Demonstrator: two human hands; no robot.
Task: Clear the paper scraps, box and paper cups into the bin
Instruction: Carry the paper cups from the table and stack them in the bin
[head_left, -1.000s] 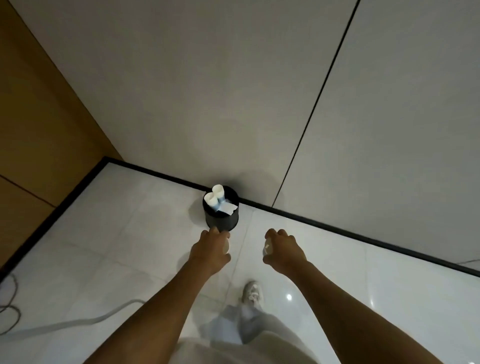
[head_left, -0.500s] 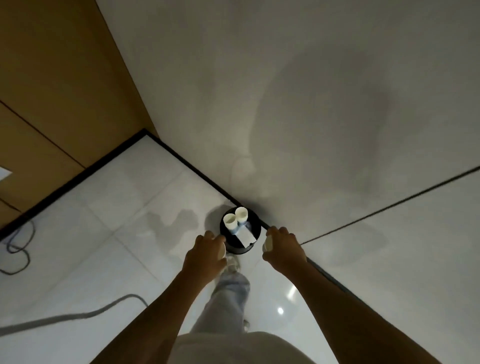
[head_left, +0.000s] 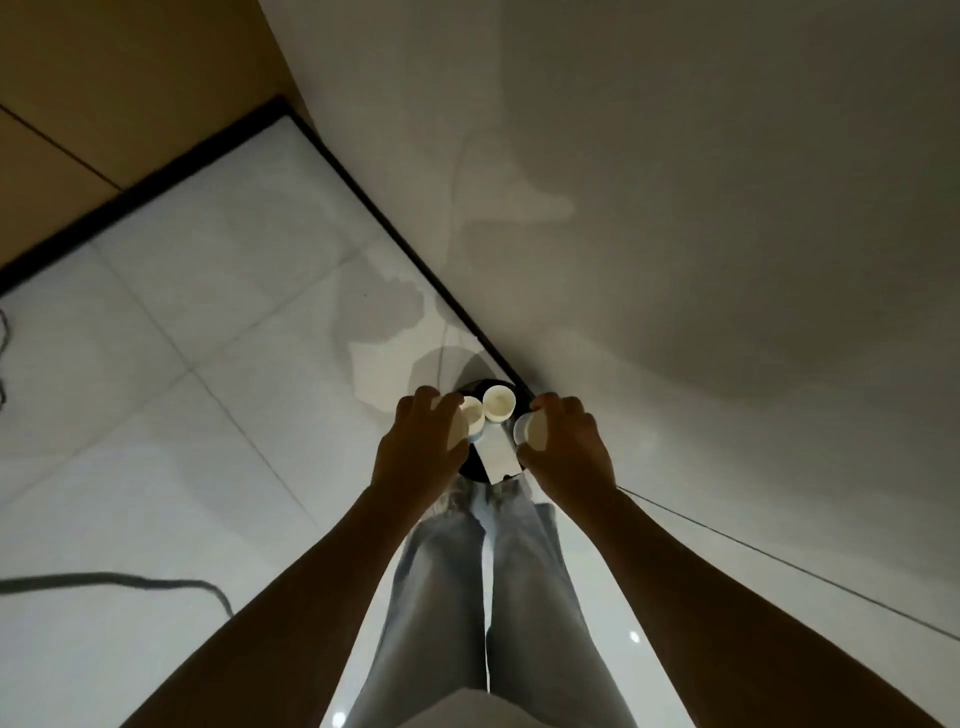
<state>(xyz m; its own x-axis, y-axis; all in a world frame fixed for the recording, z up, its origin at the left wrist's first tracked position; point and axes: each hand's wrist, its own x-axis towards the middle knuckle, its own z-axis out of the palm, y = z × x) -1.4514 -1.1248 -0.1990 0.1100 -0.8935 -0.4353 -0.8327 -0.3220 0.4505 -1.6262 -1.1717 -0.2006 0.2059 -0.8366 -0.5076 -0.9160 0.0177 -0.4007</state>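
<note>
Head view, looking straight down past both forearms and pale jeans (head_left: 519, 597) to a white tiled floor (head_left: 182, 415).

Bin (head_left: 470, 470): small, round, black, standing on the floor against the black skirting (head_left: 395, 228) at the foot of a grey wall (head_left: 727, 208). Most of its rim is covered by the hands.

Inside the bin: two white paper cups, mouths up. One cup (head_left: 499, 403) sits at the far side; the second cup (head_left: 474, 413) is just beside it on its left, touching or nearly so. A flat white box (head_left: 497, 457) leans across the near side of the opening, its near end over the rim.

Left hand (head_left: 421, 457): fingers curled round a white paper cup (head_left: 451, 427), the grip closed on it. This cup is over the left edge of the bin, just beside the second cup inside.

Right hand (head_left: 569, 457): fingers and thumb curled round another white paper cup (head_left: 535, 429), mouth turned toward the bin centre. The grip is closed on it; the cup is over the right edge of the bin, beside the box.

Elsewhere: a dark cable (head_left: 130, 579) lies on the floor at lower left. Wood-toned panel (head_left: 104, 78) at upper left.
</note>
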